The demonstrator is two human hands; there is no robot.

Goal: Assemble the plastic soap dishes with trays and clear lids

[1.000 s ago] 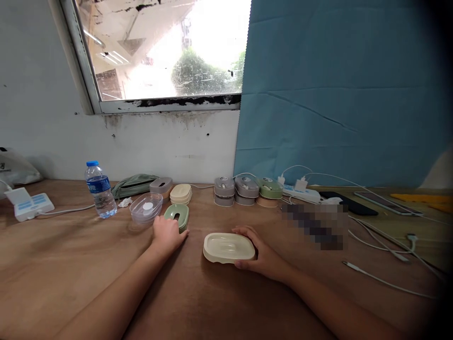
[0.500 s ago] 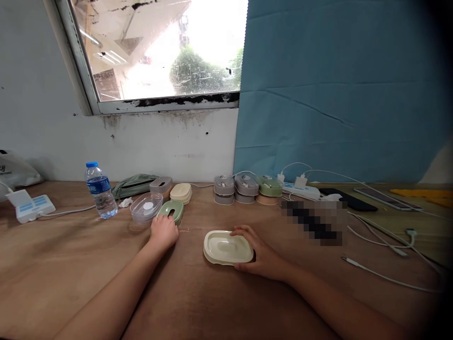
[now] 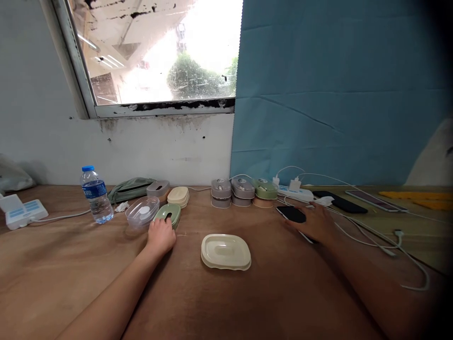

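Observation:
My left hand [image 3: 162, 234] rests with curled fingers on the near edge of a light green lid with a dark slot [image 3: 166, 212]; part of its fingers is hidden. Over at the right, my right hand [image 3: 314, 223] spans a black-screened phone [image 3: 293, 214], thumb by the near edge and fingers by the far one. The phone lies on the table, partly covered by the hand. Between my hands a cream oval lid [image 3: 225, 251] lies by itself. A clear plastic container [image 3: 141, 212] and stacked cream lids [image 3: 179, 195] are close to my left hand.
At the back stand two grey boxes [image 3: 221, 191] and a green-topped box [image 3: 265, 190]. A water bottle [image 3: 96, 194], a green pouch [image 3: 130, 190] and a grey-topped box [image 3: 158, 189] are left. White cables [image 3: 378, 245], a power strip [image 3: 296, 191] and a dark device [image 3: 341, 202] lie right.
My right hand has let go of the cream lid and moved right onto the phone. The cream lid stays on the table. My left hand keeps its place at the green lid.

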